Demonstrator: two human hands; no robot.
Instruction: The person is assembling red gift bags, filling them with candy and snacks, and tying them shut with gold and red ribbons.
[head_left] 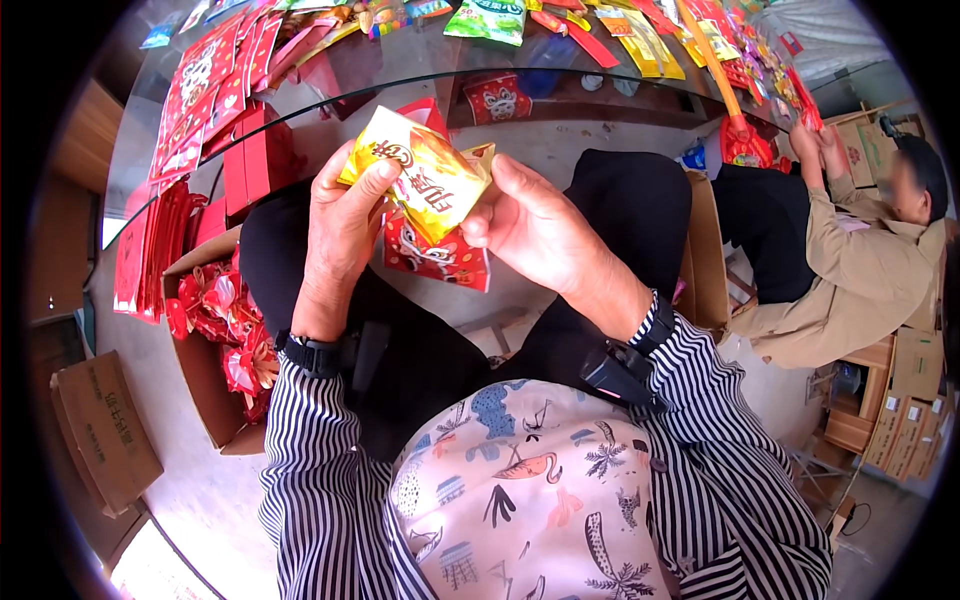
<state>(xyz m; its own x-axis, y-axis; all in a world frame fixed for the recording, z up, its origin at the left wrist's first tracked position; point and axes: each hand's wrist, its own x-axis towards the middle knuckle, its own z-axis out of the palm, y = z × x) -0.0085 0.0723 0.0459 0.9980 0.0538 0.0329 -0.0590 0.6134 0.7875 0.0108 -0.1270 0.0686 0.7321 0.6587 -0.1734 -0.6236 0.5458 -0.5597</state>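
Yellow packet (425, 175), glossy with red lettering, sits between my two hands at chest height above my lap. Under it I hold a red packet (440, 255) printed with a white cartoon face; the yellow one partly covers it.

Going left to right: a closed brown cardboard box (100, 430) lies on the floor at far left. Next to it an open cardboard box (205, 375) holds many shiny red wrapped pieces, too many and too bunched to count. Above that, stacks of red paper goods (160, 240) lean beside a glass tabletop (440, 60), whose curved edge arcs across the top of the view. Red envelopes and bright green, yellow and red snack bags are spread over it.

My left hand (340, 235) grips the left edge of the yellow packet, thumb laid across its front. My right hand (535, 235) pinches the right corner of the packet between thumb and fingers. Both wrists wear black bands over striped sleeves, and a patterned apron covers my front.

To my right stands another open cardboard box (705, 265). Beyond it a second person (850, 270) in a tan jacket sits turned away, both hands raised to the hanging red goods. More flat cardboard is stacked at far right. The floor is pale bare concrete.
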